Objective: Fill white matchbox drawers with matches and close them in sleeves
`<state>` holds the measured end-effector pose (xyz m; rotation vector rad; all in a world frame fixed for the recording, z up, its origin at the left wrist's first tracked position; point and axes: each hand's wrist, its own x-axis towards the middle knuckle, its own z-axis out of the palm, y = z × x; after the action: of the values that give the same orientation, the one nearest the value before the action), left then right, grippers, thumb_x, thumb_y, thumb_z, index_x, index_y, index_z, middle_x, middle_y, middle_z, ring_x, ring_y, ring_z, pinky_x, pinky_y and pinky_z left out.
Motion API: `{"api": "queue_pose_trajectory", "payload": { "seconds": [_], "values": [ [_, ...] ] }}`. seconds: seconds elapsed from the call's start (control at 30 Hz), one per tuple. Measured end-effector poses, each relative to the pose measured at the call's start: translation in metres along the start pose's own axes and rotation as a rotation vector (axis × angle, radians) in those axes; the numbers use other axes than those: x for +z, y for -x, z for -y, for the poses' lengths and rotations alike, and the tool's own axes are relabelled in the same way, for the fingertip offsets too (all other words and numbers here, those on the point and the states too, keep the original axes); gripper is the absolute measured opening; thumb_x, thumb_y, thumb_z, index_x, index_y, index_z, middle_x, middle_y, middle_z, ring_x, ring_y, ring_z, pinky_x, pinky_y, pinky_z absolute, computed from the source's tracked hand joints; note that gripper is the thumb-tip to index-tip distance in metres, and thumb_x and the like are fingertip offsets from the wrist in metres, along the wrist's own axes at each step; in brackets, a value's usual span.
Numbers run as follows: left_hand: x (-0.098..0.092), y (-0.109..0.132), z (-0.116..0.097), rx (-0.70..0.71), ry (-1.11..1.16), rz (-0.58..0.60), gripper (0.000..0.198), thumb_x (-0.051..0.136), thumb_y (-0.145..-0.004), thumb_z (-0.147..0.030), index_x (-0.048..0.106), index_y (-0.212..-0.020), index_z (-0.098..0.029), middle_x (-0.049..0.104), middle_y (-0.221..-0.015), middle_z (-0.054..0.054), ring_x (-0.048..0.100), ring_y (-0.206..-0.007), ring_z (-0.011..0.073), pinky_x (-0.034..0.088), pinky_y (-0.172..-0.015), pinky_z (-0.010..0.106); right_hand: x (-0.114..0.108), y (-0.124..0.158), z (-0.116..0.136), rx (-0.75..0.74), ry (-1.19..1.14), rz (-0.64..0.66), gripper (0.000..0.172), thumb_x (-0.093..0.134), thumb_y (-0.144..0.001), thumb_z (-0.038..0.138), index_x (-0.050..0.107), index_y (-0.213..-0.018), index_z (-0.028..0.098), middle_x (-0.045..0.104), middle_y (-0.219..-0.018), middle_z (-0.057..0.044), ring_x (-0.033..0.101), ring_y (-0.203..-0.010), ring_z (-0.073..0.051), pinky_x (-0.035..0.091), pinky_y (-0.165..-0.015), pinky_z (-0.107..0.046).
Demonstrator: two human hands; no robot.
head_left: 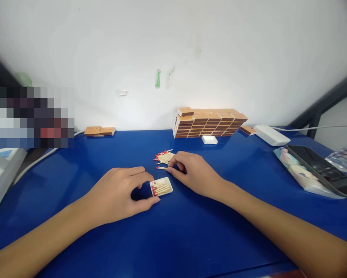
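My left hand (118, 195) grips a small white matchbox tray (169, 181) by its left end, thumb at the near side and fingers at the far side. Red-tipped matches (161, 189) lie in the tray, heads toward my left hand. Just beyond it, my right hand (195, 172) pinches the plain end of a single match (161, 168) between thumb and fingers, its red head pointing left. A loose pile of matches (163, 156) rests on the blue table (150, 247) behind that match, partly hidden by my right fingers.
Stacked matchboxes (210, 123) stand against the wall, with an empty white tray (210, 139) before them. Two matchboxes (99, 131) lie at the back left, another box (248, 130) beside a white device (271, 135). A phone (324, 168) and clear plastic (346, 158) are at right.
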<state>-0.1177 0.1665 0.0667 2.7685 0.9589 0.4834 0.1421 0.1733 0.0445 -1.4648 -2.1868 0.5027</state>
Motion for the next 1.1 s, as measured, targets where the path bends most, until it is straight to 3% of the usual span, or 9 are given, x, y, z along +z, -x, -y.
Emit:
{"api": "queue_pose_trajectory", "payload": {
  "seconds": [0.3,0.57,0.77,1.1],
  "values": [
    [0.000,0.000,0.001,-0.013,-0.011,-0.006,0.023,0.079,-0.092,-0.040,0.077,-0.105,-0.021,0.069,-0.080,-0.003,0.063,-0.065,0.0128,0.042,-0.056,0.026,-0.014,0.007,-0.001,-0.122,-0.021,0.011,0.015,0.061,-0.108,0.029,0.064,-0.095,0.020,0.060,-0.086,0.000,0.051,-0.071,-0.014,0.037,-0.066,-0.029],
    [0.000,0.000,0.000,-0.026,0.012,-0.001,0.021,0.077,-0.093,-0.041,0.077,-0.103,-0.022,0.069,-0.079,-0.003,0.062,-0.064,0.0120,0.042,-0.056,0.026,-0.019,0.017,0.015,-0.248,-0.080,0.144,0.011,0.063,-0.106,0.026,0.071,-0.099,0.022,0.060,-0.081,0.001,0.054,-0.072,-0.014,0.039,-0.066,-0.029],
    [0.001,0.001,0.000,-0.001,0.023,-0.010,0.020,0.078,-0.092,-0.037,0.076,-0.105,-0.022,0.067,-0.078,-0.003,0.060,-0.062,0.0115,0.041,-0.055,0.025,-0.009,0.004,-0.002,-0.097,-0.089,-0.114,0.014,0.068,-0.103,0.029,0.074,-0.094,0.021,0.055,-0.073,0.003,0.050,-0.065,-0.013,0.038,-0.064,-0.029],
    [0.000,0.000,0.000,0.011,0.017,-0.010,0.021,0.077,-0.093,-0.039,0.077,-0.106,-0.022,0.067,-0.079,-0.003,0.061,-0.063,0.0117,0.042,-0.055,0.026,0.002,-0.007,-0.006,0.003,-0.010,-0.077,0.017,0.070,-0.099,0.026,0.068,-0.084,0.021,0.055,-0.073,0.003,0.048,-0.065,-0.013,0.032,-0.062,-0.030]
  ]
}}
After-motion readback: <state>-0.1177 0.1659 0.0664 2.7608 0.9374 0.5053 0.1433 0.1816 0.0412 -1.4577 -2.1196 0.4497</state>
